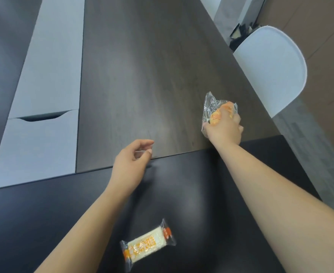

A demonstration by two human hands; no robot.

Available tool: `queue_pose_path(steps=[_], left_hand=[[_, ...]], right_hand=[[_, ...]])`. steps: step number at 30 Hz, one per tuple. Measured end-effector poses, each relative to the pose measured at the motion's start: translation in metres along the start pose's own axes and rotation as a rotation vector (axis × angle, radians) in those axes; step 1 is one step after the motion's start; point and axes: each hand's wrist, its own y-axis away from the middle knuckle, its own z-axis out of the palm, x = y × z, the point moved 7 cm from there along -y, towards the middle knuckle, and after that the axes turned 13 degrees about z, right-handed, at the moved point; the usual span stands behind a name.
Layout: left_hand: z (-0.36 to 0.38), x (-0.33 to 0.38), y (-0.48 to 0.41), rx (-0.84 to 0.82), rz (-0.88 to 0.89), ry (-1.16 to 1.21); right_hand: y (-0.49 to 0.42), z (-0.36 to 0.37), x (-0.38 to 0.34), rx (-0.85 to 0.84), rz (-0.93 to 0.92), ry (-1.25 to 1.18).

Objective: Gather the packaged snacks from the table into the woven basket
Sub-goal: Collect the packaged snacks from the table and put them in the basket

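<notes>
Near the table's (142, 66) right edge, beside the white chair (270, 67), the right hand (224, 131) is closed around a clear-wrapped orange snack (218, 111). Toward the table's middle, the left hand (131, 164) hovers half-curled, holding nothing. On the table's near black part lies a pale snack bar (147, 242), below the left forearm.
</notes>
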Motion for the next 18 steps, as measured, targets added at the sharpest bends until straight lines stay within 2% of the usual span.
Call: queue_pose_path(steps=[5,9,13,18], left_hand=[[0.005,-0.004,-0.005,-0.007,-0.012,0.004],[0.001,0.001,-0.007,0.011,-0.014,0.004],[-0.019,0.007,0.002,0.058,-0.030,0.041],[-0.064,0.001,0.044,0.189,-0.111,0.028]], right_hand=[[0.003,-0.006,0.001,0.057,-0.010,-0.059],[0.037,-0.015,-0.009,0.042,-0.120,-0.113],[0.119,-0.014,-0.009,-0.113,-0.330,-0.201],[0.243,0.012,0.031,-0.308,-0.500,-0.042]])
